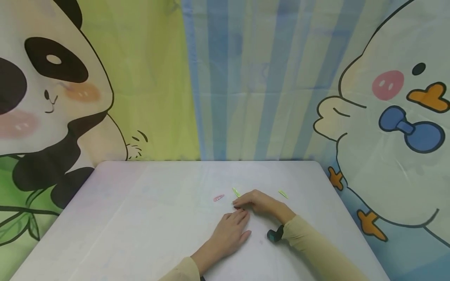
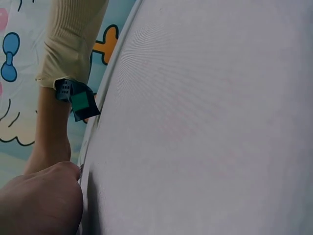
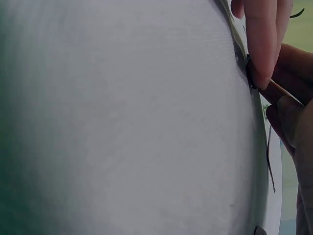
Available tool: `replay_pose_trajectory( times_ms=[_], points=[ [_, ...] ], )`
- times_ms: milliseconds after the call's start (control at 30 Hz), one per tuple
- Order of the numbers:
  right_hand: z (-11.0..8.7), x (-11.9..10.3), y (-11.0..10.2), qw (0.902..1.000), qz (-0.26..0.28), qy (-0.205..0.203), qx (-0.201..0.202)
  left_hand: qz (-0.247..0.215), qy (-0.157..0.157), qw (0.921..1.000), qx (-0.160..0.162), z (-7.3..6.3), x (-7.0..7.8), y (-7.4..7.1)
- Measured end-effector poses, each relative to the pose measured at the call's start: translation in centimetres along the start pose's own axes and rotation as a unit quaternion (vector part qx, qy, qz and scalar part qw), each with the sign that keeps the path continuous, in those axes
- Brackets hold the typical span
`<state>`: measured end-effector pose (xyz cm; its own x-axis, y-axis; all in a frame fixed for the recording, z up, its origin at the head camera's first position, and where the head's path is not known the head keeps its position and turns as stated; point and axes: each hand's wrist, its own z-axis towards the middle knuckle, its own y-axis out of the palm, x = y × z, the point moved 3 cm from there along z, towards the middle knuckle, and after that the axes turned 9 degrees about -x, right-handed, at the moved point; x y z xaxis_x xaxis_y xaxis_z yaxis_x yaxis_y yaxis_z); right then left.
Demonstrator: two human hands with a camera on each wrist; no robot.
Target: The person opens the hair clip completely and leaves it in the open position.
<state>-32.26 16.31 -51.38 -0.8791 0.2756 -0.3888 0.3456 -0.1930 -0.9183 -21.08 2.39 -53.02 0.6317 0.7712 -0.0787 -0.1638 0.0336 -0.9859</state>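
A small dark hair clip (image 1: 238, 208) lies at the fingertips of both hands, low over the white table; the fingers cover part of it. My left hand (image 1: 230, 231) rests palm down, its fingers extended onto the clip and its thumb apart. From the far side my right hand (image 1: 259, 202) bends over, thumb and fingers curled to pinch the clip. In the right wrist view the dark clip (image 3: 250, 72) stands on edge under a straight left finger (image 3: 261, 36), with the right hand (image 3: 297, 120) close against it. The left wrist view shows only the left hand's back (image 2: 44, 198).
A pink hair clip (image 1: 218, 198) lies left of the hands. One green clip (image 1: 236, 192) is just behind the right hand, another green clip (image 1: 283, 194) farther right. A dark camera (image 1: 275, 234) sits on the right wrist. Printed curtains stand behind the white table (image 1: 140, 218).
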Motion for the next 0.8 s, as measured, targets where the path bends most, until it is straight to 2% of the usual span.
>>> replay_pose_trajectory(
  times_ms=[233, 500, 800],
  points=[
    [0.19, -0.42, 0.01, 0.9998, 0.004, -0.021, 0.0, -0.019, 0.004, 0.9998, 0.006, -0.13, -0.18, -0.04],
    [0.39, -0.85, 0.05, 0.999, -0.013, -0.042, 0.011, -0.037, 0.008, 0.9987, 0.036, -0.34, -0.71, -0.13],
    [0.47, -0.83, 0.4, 0.9982, -0.031, -0.048, 0.018, -0.059, 0.008, 0.9977, 0.031, -0.52, -0.99, 0.16]
  ],
)
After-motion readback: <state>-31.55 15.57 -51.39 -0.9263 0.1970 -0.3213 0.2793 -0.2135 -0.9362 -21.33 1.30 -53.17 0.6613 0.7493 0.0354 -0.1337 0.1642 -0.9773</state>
